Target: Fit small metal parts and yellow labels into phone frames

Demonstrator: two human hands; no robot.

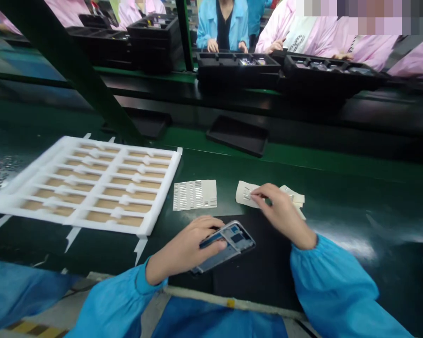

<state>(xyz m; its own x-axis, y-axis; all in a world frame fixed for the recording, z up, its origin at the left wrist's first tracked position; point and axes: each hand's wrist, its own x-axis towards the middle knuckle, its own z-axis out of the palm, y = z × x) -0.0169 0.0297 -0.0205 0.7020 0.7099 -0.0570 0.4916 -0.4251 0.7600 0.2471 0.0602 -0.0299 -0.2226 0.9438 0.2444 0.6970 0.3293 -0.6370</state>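
Left hand (193, 241) grips the phone frame (237, 234); right hand (281, 210) at the pale sheet (244, 191)

Its long axis slanting from the near left to the far right, the phone frame lies over the black mat (257, 277), between the two hands; whether it touches the mat I cannot tell. Left fingers and thumb clasp it across the near-left half, so the left hand is much the nearer and the far-right end juts free towards the right hand.

Beyond that free end and slightly to the right lies the pale sheet, apart from the frame. There the right thumb and forefinger are drawn narrow at the small strips; whether a strip is between them I cannot tell.

Just right of this hand lie more pale pieces (298, 198). Left of the sheet is a strip-covered sheet (193, 195), then the white foam tray (151, 213).
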